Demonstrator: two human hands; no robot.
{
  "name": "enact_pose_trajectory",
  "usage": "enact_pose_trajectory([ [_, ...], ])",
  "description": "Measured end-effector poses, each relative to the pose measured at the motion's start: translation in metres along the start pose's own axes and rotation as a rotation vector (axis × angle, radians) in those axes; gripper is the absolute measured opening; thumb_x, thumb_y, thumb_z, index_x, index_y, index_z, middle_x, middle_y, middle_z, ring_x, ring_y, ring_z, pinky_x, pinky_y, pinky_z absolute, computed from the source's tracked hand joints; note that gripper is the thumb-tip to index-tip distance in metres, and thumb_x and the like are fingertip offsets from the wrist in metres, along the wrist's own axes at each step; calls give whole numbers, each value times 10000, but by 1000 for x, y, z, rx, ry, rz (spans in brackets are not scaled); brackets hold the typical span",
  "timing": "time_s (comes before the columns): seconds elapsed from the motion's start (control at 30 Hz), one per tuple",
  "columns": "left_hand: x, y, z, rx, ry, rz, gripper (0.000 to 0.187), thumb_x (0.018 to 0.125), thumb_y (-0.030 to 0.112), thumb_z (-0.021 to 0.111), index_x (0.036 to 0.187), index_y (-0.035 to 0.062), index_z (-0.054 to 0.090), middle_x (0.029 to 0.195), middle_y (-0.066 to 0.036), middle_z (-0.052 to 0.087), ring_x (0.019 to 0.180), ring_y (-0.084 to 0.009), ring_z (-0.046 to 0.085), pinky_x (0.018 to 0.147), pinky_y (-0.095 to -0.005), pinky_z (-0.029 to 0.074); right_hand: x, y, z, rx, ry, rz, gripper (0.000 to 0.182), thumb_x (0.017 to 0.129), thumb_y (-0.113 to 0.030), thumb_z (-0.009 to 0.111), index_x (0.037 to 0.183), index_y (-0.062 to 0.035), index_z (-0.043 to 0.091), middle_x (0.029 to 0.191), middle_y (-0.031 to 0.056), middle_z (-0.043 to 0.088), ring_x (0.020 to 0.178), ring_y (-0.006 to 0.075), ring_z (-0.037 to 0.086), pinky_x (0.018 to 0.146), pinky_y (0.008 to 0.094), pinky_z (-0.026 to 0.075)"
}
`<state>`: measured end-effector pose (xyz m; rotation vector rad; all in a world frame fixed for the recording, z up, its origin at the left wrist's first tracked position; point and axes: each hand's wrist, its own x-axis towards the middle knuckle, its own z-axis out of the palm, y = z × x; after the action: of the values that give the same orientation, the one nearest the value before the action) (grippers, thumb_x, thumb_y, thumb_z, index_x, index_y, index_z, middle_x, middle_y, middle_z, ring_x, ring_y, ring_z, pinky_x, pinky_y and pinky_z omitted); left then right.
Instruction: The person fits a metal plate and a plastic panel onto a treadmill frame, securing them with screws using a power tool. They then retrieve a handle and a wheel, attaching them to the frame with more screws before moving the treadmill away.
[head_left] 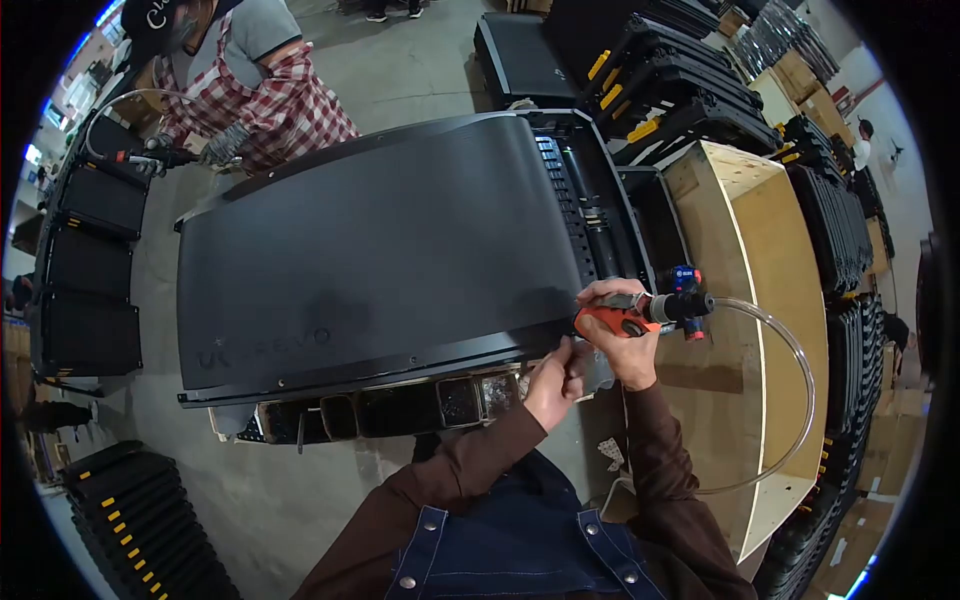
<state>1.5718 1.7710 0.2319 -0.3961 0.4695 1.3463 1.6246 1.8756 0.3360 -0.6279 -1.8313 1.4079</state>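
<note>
A black treadmill point(370, 230) with a wide smooth belt lies across the bench before me, its right end uncovered to show a roller point(600, 240) and inner parts. My right hand point(630, 358) is wrapped around an orange and black air screwdriver point(655, 310) at the near right corner of the belt. A clear hose point(808, 400) curves away from the tool. Just below that corner, my left hand point(553, 388) has its fingers pinched together by the side rail point(420, 362). What the left fingers hold, if anything, is hidden. The screwdriver's tip is also hidden.
Small parts bins point(400, 408) sit under the near rail. A plywood box point(715, 270) stands at right, with stacked black frames point(690, 85) behind. Across the treadmill, a person in a checked apron point(290, 110) holds another air tool point(165, 155). More black parts point(140, 520) are stacked lower left.
</note>
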Motion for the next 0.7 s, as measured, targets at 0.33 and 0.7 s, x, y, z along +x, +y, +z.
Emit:
enact_pose_trajectory([
  [0.33,-46,-2,-41,587,50,43,305,1056,177,426,1253,22,600,854,-4,565,658,-82,459,578,-235,376,16,2,-15,73,-34,-20,348,758,85,745,1057,-16,598,1002,106,686,925,187,663,867,332,548],
  [0.7,-61,38,-4,1239,90,786,246,1057,177,429,1163,18,585,746,-40,562,661,-125,522,638,-306,442,-1,12,-7,233,103,-66,349,771,83,738,1065,-23,585,1018,128,680,929,197,651,868,360,544],
])
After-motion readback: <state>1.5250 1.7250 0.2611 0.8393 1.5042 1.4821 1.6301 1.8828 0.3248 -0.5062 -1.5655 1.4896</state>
